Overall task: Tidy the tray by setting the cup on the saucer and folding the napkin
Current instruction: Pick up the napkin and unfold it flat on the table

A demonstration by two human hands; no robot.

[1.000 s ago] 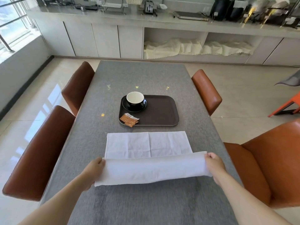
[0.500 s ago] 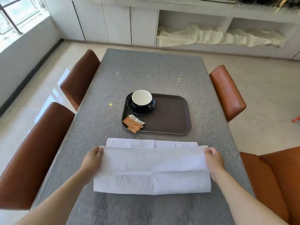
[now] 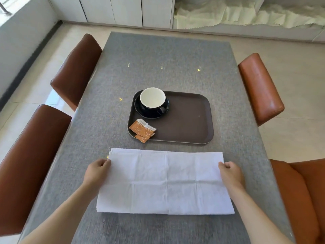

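A long tabletop (image 3: 167, 71) covered in grey woven fabric fills the view, with brown leather chairs (image 3: 75, 67) along both sides. Beyond the far end lie pale floor tiles and white cabinets (image 3: 112, 9), with cream cloth (image 3: 246, 14) heaped on an open low shelf.

A white napkin (image 3: 165, 182), folded into a wide rectangle, lies flat on the tabletop between the two hands. The left hand (image 3: 96, 171) pinches the napkin's left edge near its far corner, fingers curled. The right hand (image 3: 230, 173) pinches the right edge near the far corner in the same way.

Just beyond the napkin, ahead of both hands, sits a dark brown tray (image 3: 190, 120). In its far left corner, ahead of the left hand, a dark cup (image 3: 152, 101) with a white inside stands on a dark saucer (image 3: 140, 110). Nearer, in the tray's near left corner, lie orange sachets (image 3: 142, 129); their print is too small to read.
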